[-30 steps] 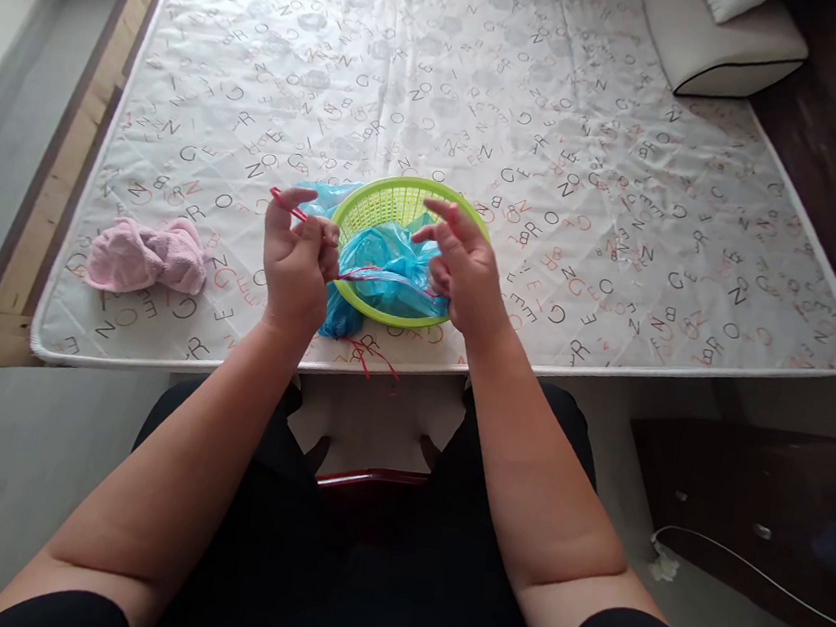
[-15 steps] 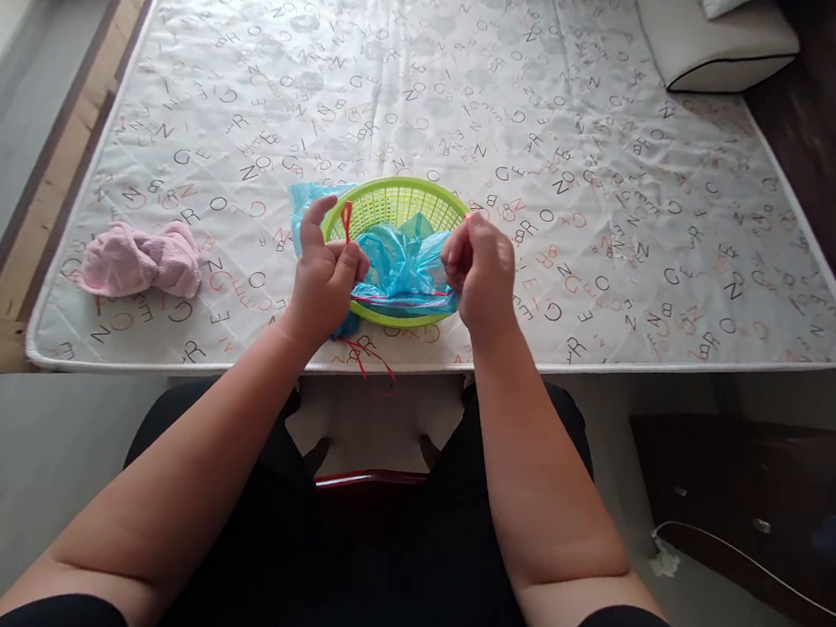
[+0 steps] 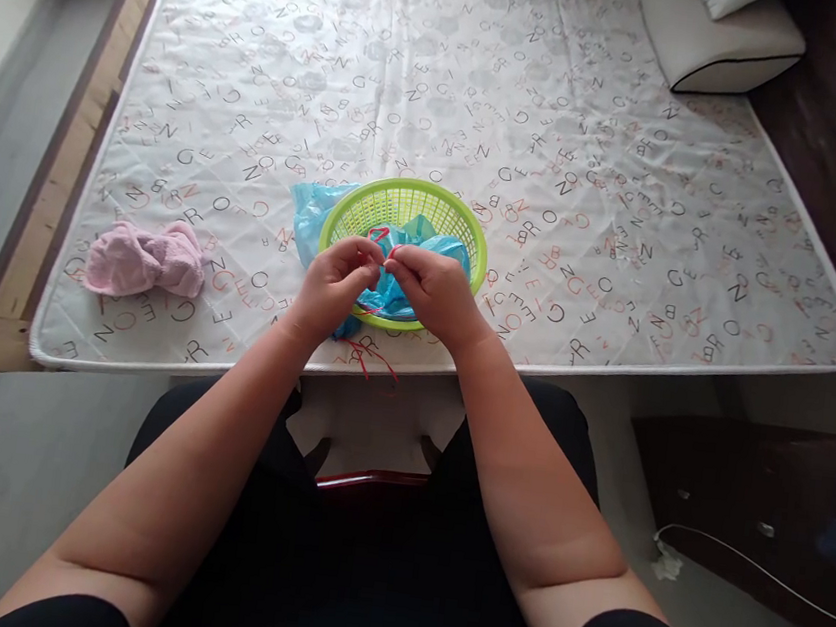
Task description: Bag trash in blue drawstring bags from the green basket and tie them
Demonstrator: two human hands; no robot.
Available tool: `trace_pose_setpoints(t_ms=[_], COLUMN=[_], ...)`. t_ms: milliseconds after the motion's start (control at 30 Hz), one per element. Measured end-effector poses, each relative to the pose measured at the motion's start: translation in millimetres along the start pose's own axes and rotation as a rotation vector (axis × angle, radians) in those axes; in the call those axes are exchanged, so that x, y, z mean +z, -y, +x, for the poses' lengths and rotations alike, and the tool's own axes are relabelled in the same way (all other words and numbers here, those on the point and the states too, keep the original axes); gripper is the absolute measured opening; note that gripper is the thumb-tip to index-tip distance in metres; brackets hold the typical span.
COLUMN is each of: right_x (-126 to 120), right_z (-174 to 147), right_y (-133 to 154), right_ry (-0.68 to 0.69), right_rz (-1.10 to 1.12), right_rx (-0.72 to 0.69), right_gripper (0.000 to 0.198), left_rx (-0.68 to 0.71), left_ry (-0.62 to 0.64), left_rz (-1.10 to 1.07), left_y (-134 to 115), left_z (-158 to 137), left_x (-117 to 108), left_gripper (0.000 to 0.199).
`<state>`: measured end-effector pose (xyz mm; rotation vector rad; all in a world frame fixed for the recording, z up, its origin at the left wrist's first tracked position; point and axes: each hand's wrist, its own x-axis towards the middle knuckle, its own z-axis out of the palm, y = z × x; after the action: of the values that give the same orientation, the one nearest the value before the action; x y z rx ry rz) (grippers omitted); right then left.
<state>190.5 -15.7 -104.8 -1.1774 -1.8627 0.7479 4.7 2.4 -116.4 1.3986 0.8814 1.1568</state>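
Close together over a green plastic basket [image 3: 480,250], my two hands pinch a thin red drawstring [image 3: 380,235]. The fingers of my left hand [image 3: 338,279] are closed on one part of it. My right hand [image 3: 432,290] grips another part at its fingertips, a small gap away. Below them, a blue plastic bag [image 3: 455,250] lies bunched inside the basket, partly hidden by my hands. Another piece of blue plastic [image 3: 313,216] sticks out past the basket's left side. Loose red string ends [image 3: 368,356] hang at the mattress's front edge.
A crumpled pink cloth [image 3: 144,260] lies to the left on the letter-patterned mattress [image 3: 296,119]. At the far right corner rests a cream cushioned block [image 3: 720,46]. A wooden bed frame [image 3: 45,201] runs along the left side. A white cable [image 3: 738,556] lies at lower right.
My right hand has moved left to meet my left hand over the basket. My left hand's raised forefinger has curled down. The red string between them now forms a small loop.
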Motion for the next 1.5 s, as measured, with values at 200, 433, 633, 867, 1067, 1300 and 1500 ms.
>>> trace_pose_setpoints(t_ms=[200,433,633,867,1067,1300,1500], right_x=[4,3,3,4,4,13,16], right_z=[-3,-5,-3,-1,1,1,-1], right_y=[-10,-11,-12,-17,-15,-3,-5], right_ry=[0.045,0.042,-0.13,-0.008,-0.196,-0.192,-0.159], right_rz=[-0.148,-0.197,0.001,-0.06,0.11,0.319,0.211], right_rx=[-0.092,-0.067,0.046,0.02,0.078,0.133,0.114], right_gripper=[0.044,0.044,0.032,0.025,0.023,0.043,0.052], left_rx=[0.007,-0.051,-0.226,-0.27,-0.275,-0.248,-0.215], left_ry=[-0.038,-0.049,-0.183,-0.257,-0.277,-0.068,0.01], left_rz=[0.105,0.088,-0.135,-0.276,-0.329,-0.149,-0.049], left_y=[9,2,-7,-10,-13,-6,-4], left_z=[1,3,5,7,7,5,2], left_x=[-5,-2,-2,-4,-1,2,-5], left_gripper=[0.037,0.036,0.037,0.039,0.03,0.016,0.015])
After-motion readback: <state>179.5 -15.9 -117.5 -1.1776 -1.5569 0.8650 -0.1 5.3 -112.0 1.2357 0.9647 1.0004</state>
